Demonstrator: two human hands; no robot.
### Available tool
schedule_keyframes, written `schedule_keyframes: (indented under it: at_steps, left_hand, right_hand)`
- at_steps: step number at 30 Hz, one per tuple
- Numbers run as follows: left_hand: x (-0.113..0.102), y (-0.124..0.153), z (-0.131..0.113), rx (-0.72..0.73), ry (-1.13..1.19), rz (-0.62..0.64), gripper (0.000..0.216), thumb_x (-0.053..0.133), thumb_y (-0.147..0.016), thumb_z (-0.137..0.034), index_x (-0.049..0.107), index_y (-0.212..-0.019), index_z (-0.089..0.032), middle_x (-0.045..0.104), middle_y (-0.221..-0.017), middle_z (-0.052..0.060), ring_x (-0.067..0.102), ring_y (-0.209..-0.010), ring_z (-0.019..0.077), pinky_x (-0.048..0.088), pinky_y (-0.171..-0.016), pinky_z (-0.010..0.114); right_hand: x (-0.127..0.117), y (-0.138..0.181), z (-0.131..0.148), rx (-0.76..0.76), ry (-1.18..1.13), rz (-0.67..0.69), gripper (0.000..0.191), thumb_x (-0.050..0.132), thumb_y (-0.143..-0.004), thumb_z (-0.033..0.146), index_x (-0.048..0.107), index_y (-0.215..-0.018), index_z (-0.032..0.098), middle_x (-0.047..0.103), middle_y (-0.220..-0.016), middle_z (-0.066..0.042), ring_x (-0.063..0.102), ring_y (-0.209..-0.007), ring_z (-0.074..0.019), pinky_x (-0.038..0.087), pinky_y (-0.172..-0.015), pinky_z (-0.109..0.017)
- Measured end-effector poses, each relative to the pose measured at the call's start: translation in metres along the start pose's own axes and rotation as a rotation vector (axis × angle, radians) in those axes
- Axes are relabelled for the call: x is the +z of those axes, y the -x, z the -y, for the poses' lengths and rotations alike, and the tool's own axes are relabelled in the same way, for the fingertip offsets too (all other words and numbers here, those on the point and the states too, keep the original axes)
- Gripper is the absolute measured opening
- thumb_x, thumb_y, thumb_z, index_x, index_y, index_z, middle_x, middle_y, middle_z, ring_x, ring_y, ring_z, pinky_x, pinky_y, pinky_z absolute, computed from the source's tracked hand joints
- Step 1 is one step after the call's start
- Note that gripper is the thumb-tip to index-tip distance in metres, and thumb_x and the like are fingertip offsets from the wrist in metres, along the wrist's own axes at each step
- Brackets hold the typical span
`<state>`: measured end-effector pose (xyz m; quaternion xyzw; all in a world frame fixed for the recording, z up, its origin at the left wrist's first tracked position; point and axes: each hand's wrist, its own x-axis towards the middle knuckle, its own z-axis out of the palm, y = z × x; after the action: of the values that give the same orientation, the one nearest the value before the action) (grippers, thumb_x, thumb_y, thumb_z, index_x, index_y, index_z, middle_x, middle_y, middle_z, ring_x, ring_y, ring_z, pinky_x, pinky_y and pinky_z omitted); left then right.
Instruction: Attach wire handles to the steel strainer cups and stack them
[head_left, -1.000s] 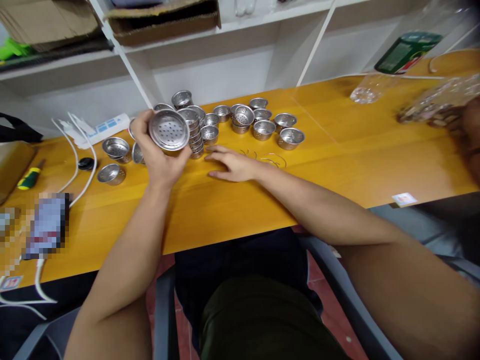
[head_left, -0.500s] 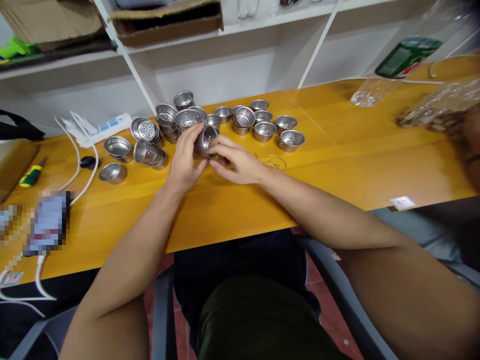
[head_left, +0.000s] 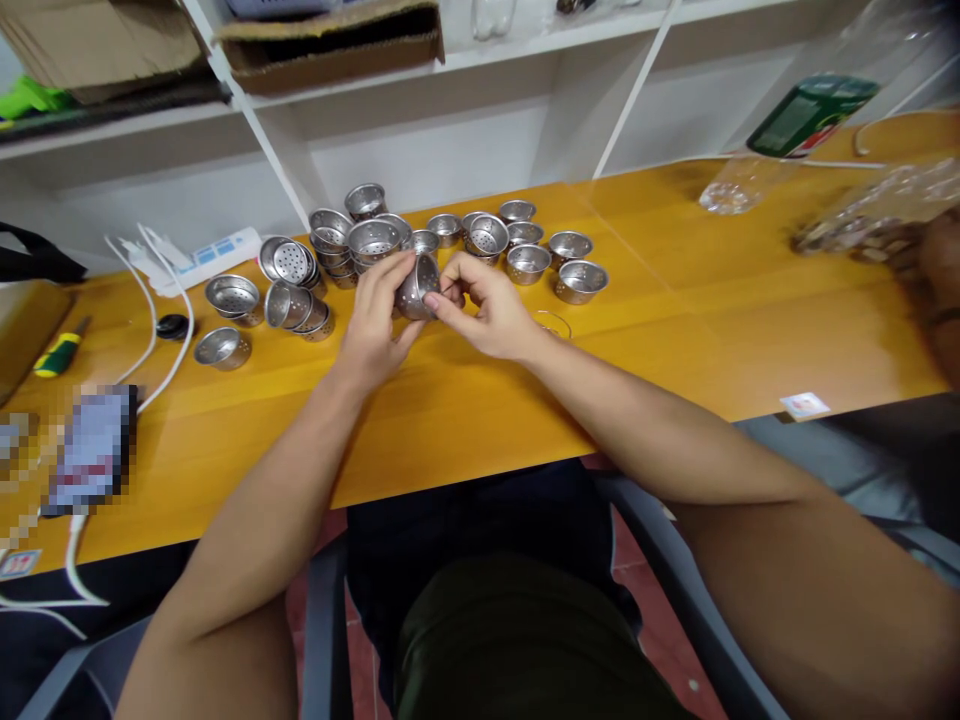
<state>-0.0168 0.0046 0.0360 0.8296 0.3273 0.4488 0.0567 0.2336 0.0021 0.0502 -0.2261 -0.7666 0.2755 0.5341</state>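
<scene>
My left hand is closed around a small perforated metal strainer cup, tilted on its side with its mouth turned toward the right. At the cup's rim my right hand is closed in a pinch. A thin dark line, seemingly a wire, shows between its thumb and fingers; most of it is hidden. Just right of that hand, a thin wire ring lies on the table. Behind the hands stand several more strainer cups, some stacked. Others stand to the right.
Tilted stacked cups stand left of my hands. Further left are a power strip with white cables, a green-yellow screwdriver and a blurred phone. A plastic bottle leans at right, near a person's hand. White shelving backs the table.
The cup has turned in my left hand, so its perforated side shows more. My right hand has drawn back slightly to the right from the cup's mouth, its fingers now pinched at the rim.
</scene>
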Motion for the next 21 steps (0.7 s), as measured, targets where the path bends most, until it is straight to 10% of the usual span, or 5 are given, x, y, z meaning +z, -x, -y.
schedule_keyframes:
  at_steps: [15, 21]
  left_hand:
    - [-0.006, 0.009, 0.008, -0.020, 0.024, -0.182, 0.102, 0.092, -0.099, -0.090, 0.051, -0.179, -0.042, 0.059, -0.184, 0.015, 0.052, -0.186, 0.0513, 0.047, -0.156, 0.079]
    - [-0.007, 0.013, 0.035, -0.097, 0.008, -0.312, 0.107, 0.090, -0.100, -0.088, 0.043, -0.184, -0.041, 0.054, -0.185, 0.015, 0.049, -0.187, 0.0507, 0.041, -0.160, 0.076]
  right_hand:
    - [-0.038, -0.014, 0.003, 0.127, -0.420, 0.030, 0.070, 0.085, -0.108, 0.092, 0.055, -0.089, 0.031, 0.057, -0.079, 0.002, 0.050, -0.062, -0.0166, 0.050, -0.054, -0.035]
    - [-0.061, -0.007, -0.013, 0.161, 0.151, 0.282, 0.053, 0.089, -0.109, 0.071, 0.068, -0.090, 0.027, 0.070, -0.079, -0.001, 0.059, -0.068, -0.0190, 0.048, -0.064, -0.037]
